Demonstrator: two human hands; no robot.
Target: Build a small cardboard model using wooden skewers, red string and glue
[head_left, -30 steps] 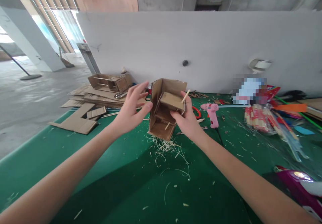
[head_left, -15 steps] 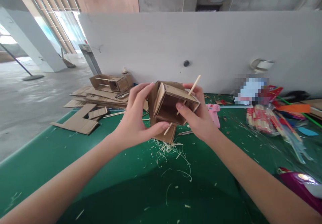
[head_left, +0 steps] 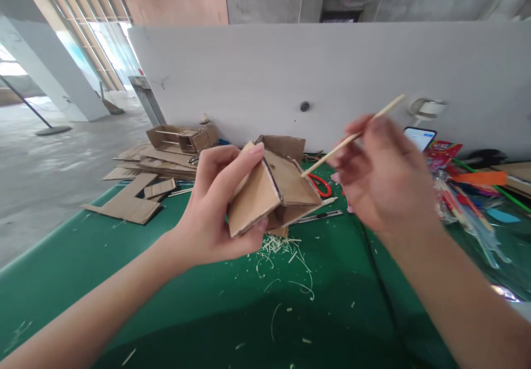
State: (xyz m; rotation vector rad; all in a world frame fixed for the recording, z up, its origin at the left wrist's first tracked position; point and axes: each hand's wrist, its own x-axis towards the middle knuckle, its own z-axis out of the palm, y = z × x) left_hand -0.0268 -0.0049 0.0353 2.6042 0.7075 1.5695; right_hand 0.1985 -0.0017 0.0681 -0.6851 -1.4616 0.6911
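My left hand (head_left: 219,203) is closed around a small brown cardboard box (head_left: 290,178), its thumb on the upper edge and fingers beneath. The box is tilted, with a small dark hole in its top panel. Between the fingers of my right hand (head_left: 381,175), partly blurred, is a thin wooden stick (head_left: 340,146). It slants down to the left, and its lower end is at the right edge of the box's top panel; whether it touches cannot be told. Behind the box a further cardboard piece (head_left: 284,146) shows, partly hidden.
Red-handled scissors (head_left: 321,185) and a utility knife (head_left: 319,217) lie right of the box. Wood shavings (head_left: 276,244) litter the green table (head_left: 186,308). Cardboard scraps (head_left: 128,197) and another cardboard construction (head_left: 182,138) are at left. A phone (head_left: 420,136) and packaged craft supplies (head_left: 468,203) are at right.
The stick that ran through the box is now out of it, and my right hand has moved right and up with it. My left hand has turned the box and holds it alone.
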